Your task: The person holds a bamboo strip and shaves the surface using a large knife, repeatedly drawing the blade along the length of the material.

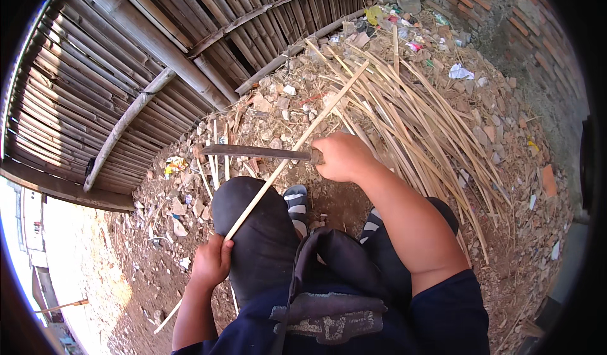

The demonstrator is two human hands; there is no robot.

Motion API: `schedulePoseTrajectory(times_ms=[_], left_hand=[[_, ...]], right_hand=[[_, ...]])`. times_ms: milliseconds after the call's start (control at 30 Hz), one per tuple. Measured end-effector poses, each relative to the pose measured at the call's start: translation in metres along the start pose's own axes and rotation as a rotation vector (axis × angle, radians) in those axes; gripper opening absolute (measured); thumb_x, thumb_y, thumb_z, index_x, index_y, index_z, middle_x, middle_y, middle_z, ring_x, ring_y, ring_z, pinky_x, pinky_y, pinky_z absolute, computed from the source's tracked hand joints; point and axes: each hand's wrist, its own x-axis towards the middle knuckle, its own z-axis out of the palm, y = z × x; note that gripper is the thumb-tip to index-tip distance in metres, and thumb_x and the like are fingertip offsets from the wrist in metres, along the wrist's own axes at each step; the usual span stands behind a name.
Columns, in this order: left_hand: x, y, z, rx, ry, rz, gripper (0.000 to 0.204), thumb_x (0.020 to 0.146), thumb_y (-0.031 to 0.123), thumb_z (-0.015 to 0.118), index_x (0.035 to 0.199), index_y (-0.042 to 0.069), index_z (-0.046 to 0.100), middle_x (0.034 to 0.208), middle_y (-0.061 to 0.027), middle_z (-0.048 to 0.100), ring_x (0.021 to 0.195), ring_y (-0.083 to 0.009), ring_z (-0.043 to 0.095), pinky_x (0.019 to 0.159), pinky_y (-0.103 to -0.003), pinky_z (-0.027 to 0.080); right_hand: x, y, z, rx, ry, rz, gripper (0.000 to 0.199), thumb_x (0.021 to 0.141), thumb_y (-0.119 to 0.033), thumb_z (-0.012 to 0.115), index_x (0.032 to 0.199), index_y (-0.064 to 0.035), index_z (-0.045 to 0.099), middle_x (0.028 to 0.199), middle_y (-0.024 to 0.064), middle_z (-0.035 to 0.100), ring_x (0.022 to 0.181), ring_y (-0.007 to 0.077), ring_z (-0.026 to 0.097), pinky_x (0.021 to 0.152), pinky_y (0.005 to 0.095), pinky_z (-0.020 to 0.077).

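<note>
My left hand (212, 262) is closed around a long pale bamboo strip (265, 187), which slants from below the hand up across my left knee to the upper right. In my right hand (343, 157) is the handle of a machete (259, 152), its dark blade pointing left. The blade lies across the strip above my knee; whether it touches the strip I cannot tell. Beyond my right hand a loose pile of similar bamboo strips (411, 121) spreads over the ground.
A bamboo-slat wall (152, 57) rises at the left and back, and a brick wall (537, 32) stands at the right. Stones and scraps of litter, among them a white crumpled piece (461, 71), cover the dirt floor. My sandalled left foot (296, 208) shows between my knees.
</note>
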Motion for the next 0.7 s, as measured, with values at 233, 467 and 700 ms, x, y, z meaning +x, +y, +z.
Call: schedulePoseTrajectory(times_ms=[233,467,700], left_hand=[[0.008,0.015,-0.013,0.025,-0.023,-0.002,0.029,0.101,0.028,0.06,0.089,0.003,0.052,0.067,-0.0253,0.063,0.066,-0.0497,0.063,0.059,-0.058,0.048],[0.002,-0.001,0.005,-0.01,0.025,0.011,0.029,0.101,0.03,0.061,0.09,0.004,0.053,0.067,-0.0241,0.063,0.065,-0.0483,0.064,0.059,-0.056,0.05],[0.002,0.005,-0.001,0.015,0.033,0.009,0.029,0.1,0.028,0.062,0.089,0.004,0.052,0.066,-0.023,0.062,0.064,-0.0466,0.064,0.057,-0.055,0.05]], right_hand=[[0.003,0.032,-0.019,0.163,0.035,0.289,0.035,0.08,-0.022,0.07,0.111,-0.0065,0.071,0.099,0.0203,0.073,0.096,0.0386,0.07,0.085,0.0467,0.0556],[0.003,0.031,-0.014,0.109,-0.032,0.234,0.03,0.081,-0.022,0.07,0.107,-0.0079,0.071,0.093,0.0178,0.073,0.094,0.0363,0.07,0.084,0.046,0.056],[-0.002,0.02,-0.016,0.098,0.064,0.267,0.029,0.081,-0.024,0.07,0.105,-0.007,0.07,0.096,0.0188,0.073,0.096,0.0372,0.07,0.083,0.0471,0.0558]])
